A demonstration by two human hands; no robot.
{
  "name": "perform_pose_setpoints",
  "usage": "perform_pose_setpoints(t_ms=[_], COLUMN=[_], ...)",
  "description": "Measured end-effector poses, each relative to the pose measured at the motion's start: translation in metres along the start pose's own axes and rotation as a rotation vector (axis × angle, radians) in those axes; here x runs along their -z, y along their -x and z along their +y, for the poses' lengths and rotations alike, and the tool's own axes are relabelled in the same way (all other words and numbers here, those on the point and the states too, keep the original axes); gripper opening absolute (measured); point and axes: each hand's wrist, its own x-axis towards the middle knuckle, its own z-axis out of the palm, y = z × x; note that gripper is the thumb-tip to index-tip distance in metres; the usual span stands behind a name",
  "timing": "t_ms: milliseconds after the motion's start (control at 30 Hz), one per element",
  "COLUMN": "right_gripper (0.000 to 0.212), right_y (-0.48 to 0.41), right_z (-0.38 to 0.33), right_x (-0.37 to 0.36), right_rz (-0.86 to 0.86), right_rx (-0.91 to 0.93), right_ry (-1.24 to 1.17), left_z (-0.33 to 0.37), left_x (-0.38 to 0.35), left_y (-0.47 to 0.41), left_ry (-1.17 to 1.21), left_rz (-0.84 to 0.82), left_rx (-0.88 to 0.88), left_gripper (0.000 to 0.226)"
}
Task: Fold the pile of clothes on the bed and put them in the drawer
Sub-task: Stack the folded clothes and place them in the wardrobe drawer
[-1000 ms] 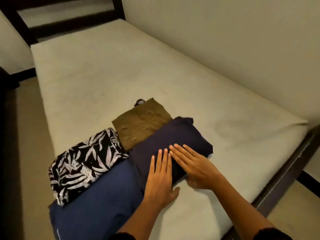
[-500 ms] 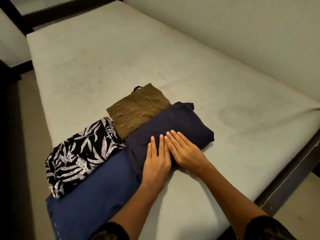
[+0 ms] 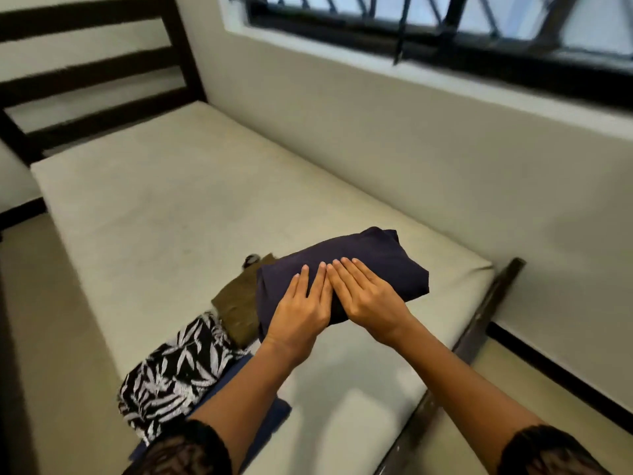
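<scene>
Now my left hand (image 3: 301,303) and right hand (image 3: 368,296) lie flat, fingers straight, gripping nothing, on the folded navy garment (image 3: 387,260) on the bed (image 3: 171,217); its long axis runs crosswise under them.

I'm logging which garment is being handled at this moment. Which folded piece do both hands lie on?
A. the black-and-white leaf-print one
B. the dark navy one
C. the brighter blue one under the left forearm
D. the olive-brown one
B: the left hand and the right hand both lie flat, fingers straight, on top of the dark navy bundle.
</scene>
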Motion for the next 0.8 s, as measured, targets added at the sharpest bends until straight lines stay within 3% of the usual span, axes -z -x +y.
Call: perform_pose_setpoints(t_ms=[200,367,400,600,800], right_gripper=[0.061,0.03,0.033,0.058,0.063], right_y=[-0.009,0.022,0.032,0.132,0.222], right_z=[0.051,0.051,0.048,-0.023,-0.136], right_x=[0.171,0.329,0.357,0.556,0.702], right_rz=[-0.084,-0.112,-0.125,-0.276,-0.515], right_rx=[-0.177,-0.327,-0.367,-0.66,-0.877], right_ry=[0.217,0.466,0.516,0.858,1.076], left_z=[0.006,0.035,0.044,0.161,0.272], left_x=[0.151,0.282,0.302,0.441,0.53], left_y=[-0.036,-0.031,-0.029,0.041,0.159], left_ry=[0.078,0.144,0.149,0.266,0.433], left_rz=[0.248,0.476,0.544,0.818,0.971], left_rx=[-0.288,-0.589,-0.641,-1.029,-1.31], left_gripper=[0.085,0.08,0.078,0.07,0.07])
